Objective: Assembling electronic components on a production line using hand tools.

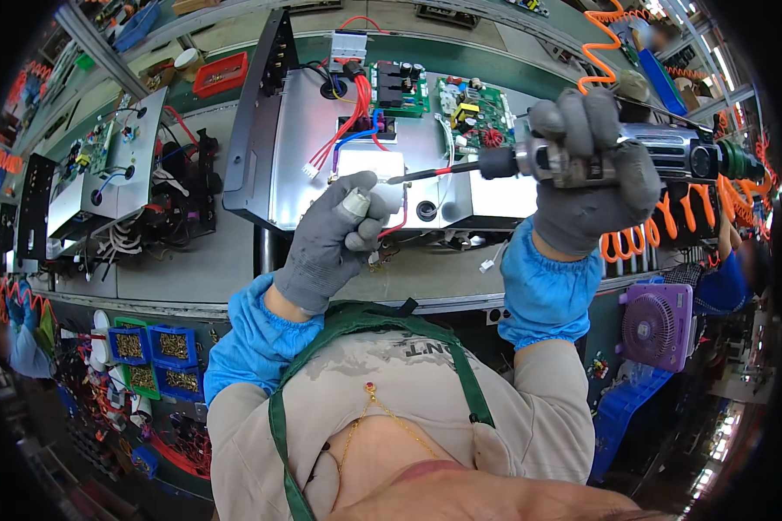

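My right hand (589, 174), in a grey glove, is wrapped round a silver and black power screwdriver (669, 154) held sideways. Its long dark bit (439, 173) points left, and the tip ends at the fingers of my left hand (339, 230). That hand, gloved in grey with a white-wrapped fingertip, is closed; what it pinches, if anything, is too small to make out. Beyond both hands lies an open metal chassis (300, 130) with a dark finned end panel (265, 113). It carries green circuit boards (473, 108), red wires (362, 100) and a blue wire (356, 135).
A second chassis (143, 165) with a board stands at the left on the bench. A red tray (221, 75) lies behind it. Orange coiled hoses (599, 52) hang at the right. Blue bins (174, 346) of small brass-coloured parts sit lower left, a purple fan (656, 326) lower right.
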`<act>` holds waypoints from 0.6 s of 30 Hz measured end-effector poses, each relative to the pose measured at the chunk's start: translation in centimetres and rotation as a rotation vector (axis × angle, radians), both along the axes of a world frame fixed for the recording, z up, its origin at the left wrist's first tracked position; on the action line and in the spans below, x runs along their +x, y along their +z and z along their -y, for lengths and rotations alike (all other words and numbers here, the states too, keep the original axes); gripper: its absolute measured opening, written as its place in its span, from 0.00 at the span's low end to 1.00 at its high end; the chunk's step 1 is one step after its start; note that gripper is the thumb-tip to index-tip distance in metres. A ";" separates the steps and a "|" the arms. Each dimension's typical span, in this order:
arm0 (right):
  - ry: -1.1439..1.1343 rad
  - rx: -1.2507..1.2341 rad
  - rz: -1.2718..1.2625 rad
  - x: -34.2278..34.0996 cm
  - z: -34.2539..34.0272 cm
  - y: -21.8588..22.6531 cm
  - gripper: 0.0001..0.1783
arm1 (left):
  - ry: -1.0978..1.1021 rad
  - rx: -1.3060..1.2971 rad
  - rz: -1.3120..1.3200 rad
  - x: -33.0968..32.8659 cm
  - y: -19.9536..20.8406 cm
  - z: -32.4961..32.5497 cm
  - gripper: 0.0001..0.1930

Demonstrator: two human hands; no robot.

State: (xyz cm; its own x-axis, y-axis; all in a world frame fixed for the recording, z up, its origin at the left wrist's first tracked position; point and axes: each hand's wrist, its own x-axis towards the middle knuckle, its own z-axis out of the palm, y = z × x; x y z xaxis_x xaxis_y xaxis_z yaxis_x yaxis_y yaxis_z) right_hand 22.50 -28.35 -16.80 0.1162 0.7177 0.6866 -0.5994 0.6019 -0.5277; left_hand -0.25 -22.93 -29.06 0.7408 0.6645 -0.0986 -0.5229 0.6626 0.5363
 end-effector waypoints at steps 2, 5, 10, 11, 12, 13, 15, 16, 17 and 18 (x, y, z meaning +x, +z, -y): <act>0.030 0.030 0.048 0.0 -0.3 -0.5 0.11 | -0.003 -0.030 0.017 0.4 -0.1 -0.3 0.16; 0.062 0.030 -0.003 -1.7 -0.2 -0.5 0.11 | 0.003 -0.045 0.025 0.5 0.2 -0.2 0.16; -0.086 -0.150 0.028 -2.0 0.1 -0.8 0.29 | 0.028 -0.018 0.019 0.4 0.1 0.1 0.16; -0.058 -0.094 0.040 -1.9 0.0 -0.8 0.29 | 0.055 0.020 -0.016 0.6 0.2 0.2 0.16; -0.059 -0.095 0.039 -1.7 0.0 -1.0 0.29 | 0.081 0.057 -0.050 0.7 0.4 0.3 0.16; 0.008 -0.066 0.000 -1.5 -0.1 -1.3 0.19 | 0.080 0.056 -0.051 0.7 0.4 0.4 0.16; 0.074 -0.036 -0.041 -1.3 -0.3 -1.5 0.13 | 0.120 0.107 -0.090 0.7 0.6 0.4 0.15; 0.050 -0.009 -0.016 -1.2 -0.3 -1.5 0.13 | 0.118 0.107 -0.091 0.8 0.8 0.4 0.15; 0.025 0.018 0.008 -1.2 -0.3 -1.5 0.13 | 0.133 0.138 -0.148 0.9 0.9 0.4 0.16; 0.022 0.016 0.007 -1.3 -0.2 -1.7 0.13 | 0.147 0.169 -0.205 1.0 1.1 0.5 0.17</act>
State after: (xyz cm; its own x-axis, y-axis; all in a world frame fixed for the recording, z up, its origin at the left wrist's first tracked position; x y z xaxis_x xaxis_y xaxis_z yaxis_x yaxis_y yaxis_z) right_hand 21.24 -28.12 -18.46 0.0957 0.7088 0.6989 -0.6086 0.5972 -0.5224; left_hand 0.74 -23.43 -27.99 0.6112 0.7831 -0.1148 -0.4762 0.4797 0.7369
